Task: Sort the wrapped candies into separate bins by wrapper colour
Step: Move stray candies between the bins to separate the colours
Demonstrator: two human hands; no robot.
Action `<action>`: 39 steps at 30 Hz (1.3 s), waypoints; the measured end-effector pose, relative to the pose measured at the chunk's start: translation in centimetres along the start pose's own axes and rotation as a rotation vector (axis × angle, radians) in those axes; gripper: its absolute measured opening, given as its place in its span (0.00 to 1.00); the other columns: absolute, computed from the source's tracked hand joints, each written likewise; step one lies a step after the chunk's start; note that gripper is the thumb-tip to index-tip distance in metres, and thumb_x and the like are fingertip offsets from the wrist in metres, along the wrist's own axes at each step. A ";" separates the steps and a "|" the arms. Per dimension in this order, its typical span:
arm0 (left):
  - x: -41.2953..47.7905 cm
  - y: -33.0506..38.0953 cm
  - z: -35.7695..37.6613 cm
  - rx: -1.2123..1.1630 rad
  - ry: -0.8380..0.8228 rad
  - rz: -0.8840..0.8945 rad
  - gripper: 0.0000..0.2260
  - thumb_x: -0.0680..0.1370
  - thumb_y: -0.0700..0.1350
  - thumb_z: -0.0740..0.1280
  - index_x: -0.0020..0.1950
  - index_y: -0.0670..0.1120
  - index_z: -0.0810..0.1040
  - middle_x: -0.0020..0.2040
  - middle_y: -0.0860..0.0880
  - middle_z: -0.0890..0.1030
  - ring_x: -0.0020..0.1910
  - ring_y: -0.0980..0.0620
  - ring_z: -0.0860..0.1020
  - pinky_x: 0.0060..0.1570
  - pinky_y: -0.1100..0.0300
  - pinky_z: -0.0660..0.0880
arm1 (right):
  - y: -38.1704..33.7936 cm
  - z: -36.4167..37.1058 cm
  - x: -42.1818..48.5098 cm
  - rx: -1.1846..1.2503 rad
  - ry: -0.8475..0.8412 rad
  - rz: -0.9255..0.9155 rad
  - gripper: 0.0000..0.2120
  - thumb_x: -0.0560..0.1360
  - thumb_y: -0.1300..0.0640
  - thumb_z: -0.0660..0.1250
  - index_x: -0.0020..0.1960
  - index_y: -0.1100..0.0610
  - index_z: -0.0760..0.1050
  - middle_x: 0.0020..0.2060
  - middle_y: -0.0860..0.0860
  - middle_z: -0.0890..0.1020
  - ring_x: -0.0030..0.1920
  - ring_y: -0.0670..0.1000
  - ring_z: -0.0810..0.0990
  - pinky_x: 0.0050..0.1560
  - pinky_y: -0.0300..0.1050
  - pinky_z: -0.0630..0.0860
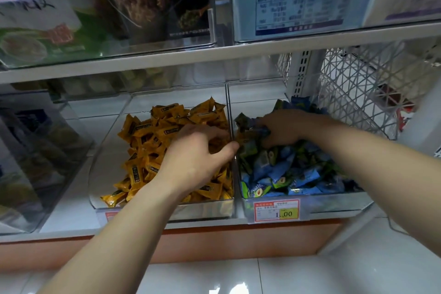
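Note:
Two clear plastic bins stand side by side on the lower shelf. The left bin (107, 141) holds a heap of yellow-wrapped candies (143, 141). The right bin (310, 205) holds blue and green wrapped candies (293, 169). My left hand (198, 153) lies on the yellow heap by the divider, fingers curled down into the candies; whether it holds one is hidden. My right hand (286, 126) is deep in the right bin, its fingers curled round several dark blue-green candies (248, 124) at the back.
A price tag (276, 210) hangs on the right bin's front. A white lattice basket (358, 93) stands right of the bins. Clear bins with packaged goods (31, 150) stand at the left and on the upper shelf (214, 55). White floor tiles lie below.

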State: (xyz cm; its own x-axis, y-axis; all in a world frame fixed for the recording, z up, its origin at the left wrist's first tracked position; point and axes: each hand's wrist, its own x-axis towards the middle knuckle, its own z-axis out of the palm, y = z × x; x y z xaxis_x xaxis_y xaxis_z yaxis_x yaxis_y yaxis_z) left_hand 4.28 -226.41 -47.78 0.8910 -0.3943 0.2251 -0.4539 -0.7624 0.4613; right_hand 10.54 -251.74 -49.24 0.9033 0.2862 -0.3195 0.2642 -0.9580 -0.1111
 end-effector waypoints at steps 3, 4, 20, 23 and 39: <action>0.0 0.0 0.0 -0.008 -0.004 -0.001 0.26 0.72 0.72 0.56 0.59 0.60 0.79 0.54 0.60 0.82 0.58 0.53 0.77 0.53 0.50 0.78 | 0.2 -1.5 -2.5 0.000 -0.042 0.048 0.11 0.72 0.39 0.69 0.48 0.44 0.76 0.44 0.47 0.80 0.43 0.47 0.78 0.39 0.43 0.74; 0.1 0.1 0.0 -0.013 -0.002 -0.002 0.26 0.71 0.72 0.56 0.59 0.60 0.80 0.54 0.60 0.82 0.59 0.53 0.77 0.54 0.50 0.77 | 0.2 -2.1 -2.9 0.015 -0.078 0.072 0.13 0.70 0.37 0.69 0.45 0.46 0.78 0.42 0.48 0.81 0.42 0.47 0.79 0.39 0.43 0.74; 0.2 0.2 -0.1 -0.057 -0.021 -0.021 0.24 0.72 0.70 0.59 0.58 0.58 0.81 0.53 0.60 0.82 0.57 0.53 0.77 0.54 0.51 0.77 | -2.1 0.3 2.2 0.098 0.043 -0.029 0.18 0.75 0.37 0.66 0.54 0.49 0.82 0.46 0.45 0.82 0.41 0.45 0.77 0.39 0.42 0.72; 0.2 0.1 0.0 -0.078 -0.016 -0.009 0.22 0.73 0.69 0.60 0.57 0.58 0.81 0.51 0.61 0.82 0.55 0.54 0.78 0.52 0.52 0.78 | -0.8 -0.4 0.0 0.067 -0.045 -0.034 0.18 0.76 0.38 0.65 0.36 0.50 0.78 0.31 0.45 0.77 0.32 0.44 0.75 0.32 0.42 0.68; 0.1 0.4 -0.2 -0.087 -0.002 -0.001 0.19 0.73 0.68 0.62 0.55 0.58 0.82 0.50 0.60 0.82 0.56 0.51 0.77 0.53 0.49 0.77 | -2.3 -2.4 1.7 -0.049 -0.066 0.026 0.50 0.56 0.36 0.82 0.72 0.49 0.67 0.68 0.50 0.68 0.67 0.53 0.68 0.65 0.52 0.72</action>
State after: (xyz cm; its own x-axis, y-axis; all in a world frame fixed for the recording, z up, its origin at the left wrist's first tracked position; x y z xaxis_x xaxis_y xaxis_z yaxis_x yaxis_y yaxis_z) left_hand 4.22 -226.65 -47.42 0.8915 -0.3945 0.2228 -0.4501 -0.7153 0.5345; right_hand 12.28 -249.13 -47.29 0.8863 0.2598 -0.3834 0.2583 -0.9644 -0.0565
